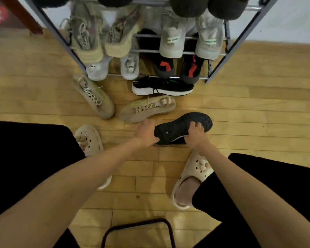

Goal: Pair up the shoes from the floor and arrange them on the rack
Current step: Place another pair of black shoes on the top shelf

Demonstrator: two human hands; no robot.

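Observation:
A black sneaker [177,127] lies tipped on the wooden floor with its dark sole turned up. My right hand [196,136] grips its side edge, and my left hand [146,133] holds its end. Its match, a black sneaker with a white sole [162,86], lies on its side just in front of the rack [61,35]. Two beige lace-up sneakers rest on the floor: one [94,96] at the left, one [147,108] just beyond my left hand. The metal rack holds several pairs on its tiers.
My feet wear cream clogs, the left one [89,138] and the right one [191,178], on either side of my arms. A dark metal stool frame [138,228] sits under me at the bottom edge. A red-brown post [21,17] stands at the far left.

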